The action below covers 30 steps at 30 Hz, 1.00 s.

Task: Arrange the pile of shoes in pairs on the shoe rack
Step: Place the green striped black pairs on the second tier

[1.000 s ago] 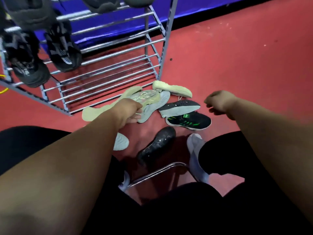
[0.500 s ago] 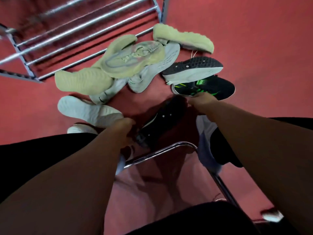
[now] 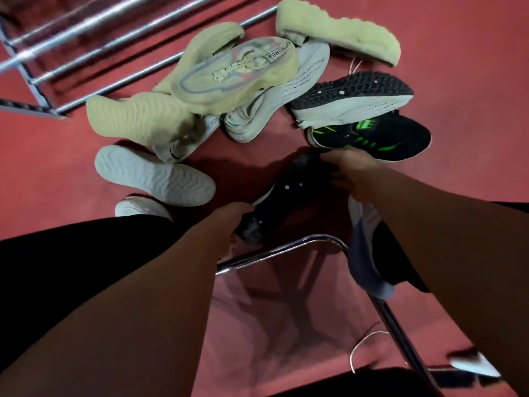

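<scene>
Both hands grasp one black shoe with a dotted sole (image 3: 289,190), which lies sole-up on the red floor (image 3: 458,81) just beyond a chrome chair frame (image 3: 286,250). The left hand (image 3: 229,224) curls round its near end, and the right hand (image 3: 347,171) round its far end. Beyond it, the pile of pale green, white and black-and-green shoes (image 3: 234,81) lies against the silver metal-bar shoe rack (image 3: 114,85).

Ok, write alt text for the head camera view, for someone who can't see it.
A person's left hand and right hand hold a black shoe by its two ends, down at the red floor. Beyond it lies a pile of pale green, white and black-and-green shoes, beside the bottom bars of a metal shoe rack.
</scene>
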### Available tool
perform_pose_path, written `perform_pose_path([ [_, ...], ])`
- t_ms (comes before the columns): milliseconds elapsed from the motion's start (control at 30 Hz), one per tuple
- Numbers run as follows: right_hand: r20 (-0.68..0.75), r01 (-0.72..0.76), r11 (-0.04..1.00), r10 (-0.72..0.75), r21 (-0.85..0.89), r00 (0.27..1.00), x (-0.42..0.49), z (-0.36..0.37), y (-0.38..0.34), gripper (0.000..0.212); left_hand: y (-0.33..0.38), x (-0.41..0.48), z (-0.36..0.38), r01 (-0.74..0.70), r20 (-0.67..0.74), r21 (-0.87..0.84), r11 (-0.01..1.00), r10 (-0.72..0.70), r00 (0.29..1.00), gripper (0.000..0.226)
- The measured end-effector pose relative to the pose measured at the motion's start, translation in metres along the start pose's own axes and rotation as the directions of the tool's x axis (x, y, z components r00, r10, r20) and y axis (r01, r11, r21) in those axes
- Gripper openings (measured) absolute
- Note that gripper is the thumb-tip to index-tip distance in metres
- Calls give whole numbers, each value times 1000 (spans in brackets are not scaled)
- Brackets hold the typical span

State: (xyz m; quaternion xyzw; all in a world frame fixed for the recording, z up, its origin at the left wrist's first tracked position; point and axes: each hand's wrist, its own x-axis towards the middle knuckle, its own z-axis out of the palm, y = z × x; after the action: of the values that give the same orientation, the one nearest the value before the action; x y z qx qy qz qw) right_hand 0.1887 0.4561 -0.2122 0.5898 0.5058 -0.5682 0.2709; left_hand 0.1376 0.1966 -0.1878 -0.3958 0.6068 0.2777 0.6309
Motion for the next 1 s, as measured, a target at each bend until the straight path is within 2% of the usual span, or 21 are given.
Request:
perform_pose_path([
  [100,-39,-2,999,4,45,999,4,-8,-2,8,3,1,-6,-29,-43,-63,998,26,999,32],
  [200,-48,-39,991,45,127,998,-2,-17,-9,8,14,11,-16,-126,-73,-227,966,112,991,80],
  [233,-62,-58,989,67,139,996,-5,-20,-10,8,18,14,-19,-163,-82,-296,941,145,986,87],
  [333,-64,-124,989,129,81,990,-17,-28,-11,14,31,1,-24,-304,-94,-534,789,302,949,73],
  [400,8,-177,984,177,-33,984,-22,-32,-7,32,36,3,-24,-326,-115,-633,703,330,937,73],
  [467,114,-199,973,212,-119,971,-22,-32,0,51,39,0,-16,-323,-99,-583,745,329,939,50],
  [500,162,-198,968,223,-154,961,-22,-30,3,54,40,-1,-10,-294,-67,-515,806,304,950,34],
  [600,286,-174,930,271,-323,919,-24,-22,13,42,33,-1,9,-187,75,-261,947,213,974,9],
  [733,420,-123,834,391,-537,819,-31,-10,18,36,23,-2,35,-113,282,-107,988,139,949,25],
  [867,473,-100,867,359,-488,805,-37,-11,5,38,23,-1,42,-118,281,-185,976,167,945,25],
  [933,401,-89,930,238,-356,885,-32,-23,-7,33,22,1,42,-98,267,-218,971,156,951,25],
  [967,287,-61,964,137,-258,948,-26,-32,-13,29,22,1,42,-86,262,-226,970,146,954,23],
  [1000,98,-17,986,34,-168,995,-16,-44,-17,25,22,1,43,-74,254,-227,971,132,958,21],
])
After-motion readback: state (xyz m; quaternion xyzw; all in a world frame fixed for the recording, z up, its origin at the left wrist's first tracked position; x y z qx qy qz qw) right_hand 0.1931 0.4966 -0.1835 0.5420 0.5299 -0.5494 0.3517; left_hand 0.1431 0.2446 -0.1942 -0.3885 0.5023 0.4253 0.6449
